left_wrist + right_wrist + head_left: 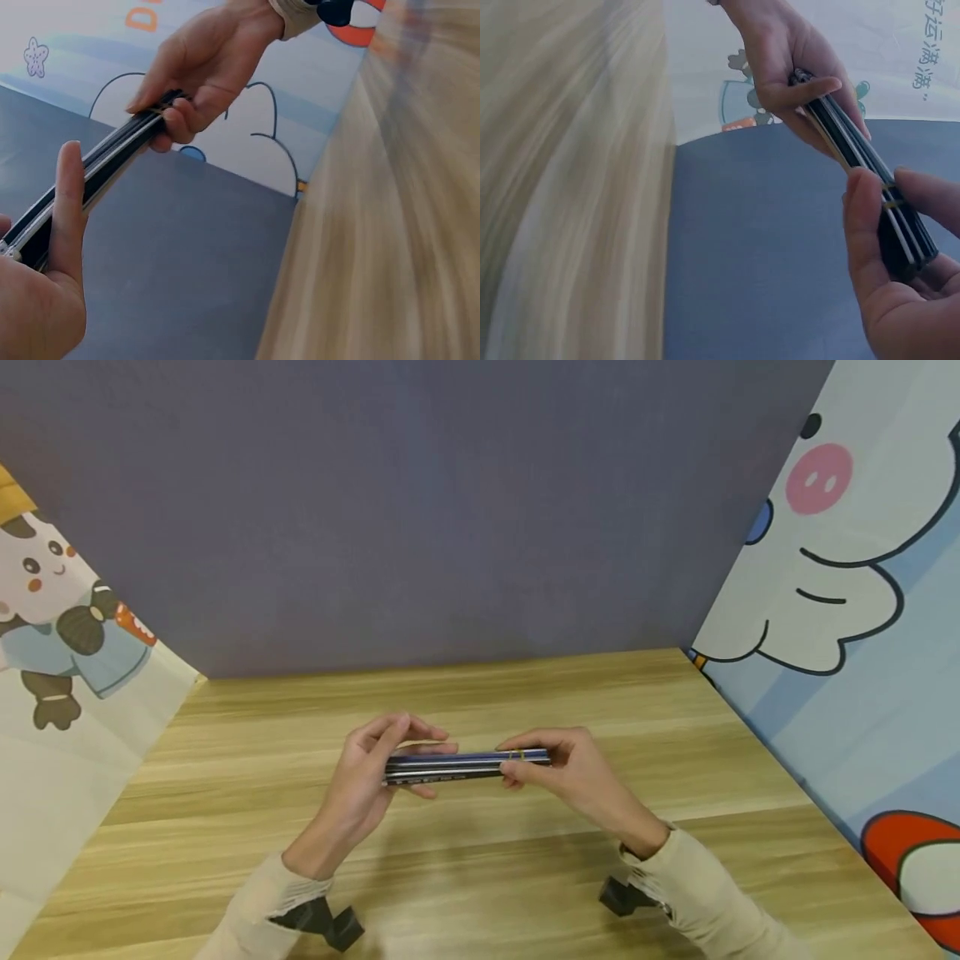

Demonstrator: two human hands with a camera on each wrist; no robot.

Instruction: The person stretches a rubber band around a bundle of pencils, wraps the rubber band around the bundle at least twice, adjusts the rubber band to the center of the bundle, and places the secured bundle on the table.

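Above the table, a bundle of slim dark pencils (450,767) with blue and white streaks is held roughly level between both hands. The right hand (573,772) pinches its right end between thumb and fingers, beside a thin yellow rubber band (891,195) wound round the bundle. At the other end, the left hand (367,768) supports the bundle against the palm, its fingers extended loosely around it. In the left wrist view one left finger (69,195) stands straight alongside the pencils. Part of the bundle's left end is hidden by the left hand.
A wood-grain table (480,868) spreads beneath the hands. Behind it rises a grey panel (450,510), with cartoon-printed walls at the left (82,635) and right (847,568). Dark wrist mounts (322,922) hang at the sleeves.
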